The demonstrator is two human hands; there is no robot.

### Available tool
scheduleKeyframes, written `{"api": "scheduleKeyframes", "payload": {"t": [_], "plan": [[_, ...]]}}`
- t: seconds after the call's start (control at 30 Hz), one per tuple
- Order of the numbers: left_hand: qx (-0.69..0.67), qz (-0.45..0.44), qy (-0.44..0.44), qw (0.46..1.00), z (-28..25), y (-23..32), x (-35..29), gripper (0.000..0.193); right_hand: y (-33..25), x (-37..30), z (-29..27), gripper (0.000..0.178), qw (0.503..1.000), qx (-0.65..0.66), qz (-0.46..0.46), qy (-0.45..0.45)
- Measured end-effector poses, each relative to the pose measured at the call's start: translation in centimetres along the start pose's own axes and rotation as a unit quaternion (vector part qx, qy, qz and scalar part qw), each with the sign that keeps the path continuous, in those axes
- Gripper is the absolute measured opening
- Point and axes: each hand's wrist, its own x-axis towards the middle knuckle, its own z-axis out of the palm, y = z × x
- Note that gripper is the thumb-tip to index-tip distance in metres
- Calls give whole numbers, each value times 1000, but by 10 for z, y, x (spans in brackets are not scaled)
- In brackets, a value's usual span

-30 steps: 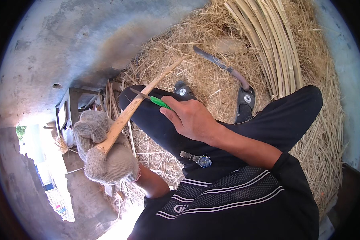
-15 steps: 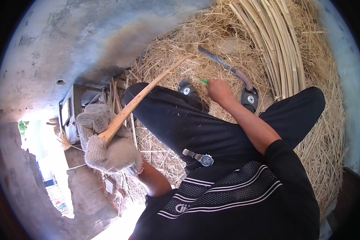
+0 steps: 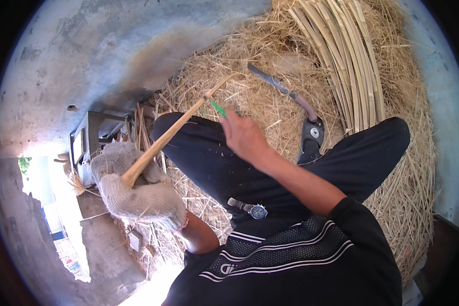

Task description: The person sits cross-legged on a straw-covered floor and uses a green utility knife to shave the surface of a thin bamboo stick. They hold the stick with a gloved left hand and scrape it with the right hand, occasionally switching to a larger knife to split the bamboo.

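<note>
Now, from where I stand: right hand (image 3: 247,136), closed round the green-handled knife (image 3: 218,108), has swung back from over the straw (image 3: 229,56) to the slanting stick (image 3: 174,128), apparently restoring working contact. Left hand (image 3: 137,198), gloved, clenches the stick's thick lower end; its shaft crosses above the left knee (image 3: 163,121).

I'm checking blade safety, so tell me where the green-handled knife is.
In the head view, the green-handled knife is in the right hand, above and just left of centre, at the upper part of the wooden stick.
</note>
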Motion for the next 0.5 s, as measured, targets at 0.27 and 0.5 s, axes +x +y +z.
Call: {"api": "scheduleKeyframes", "payload": {"t": [0.27,0.5], "plan": [[21,-10,40,999,-8,-7,9,42,32,30,0,15,980,-187,-50,-34],[18,-34,46,998,-3,-6,1,44,218,22,-64,36,948,-256,189,-17]]}}
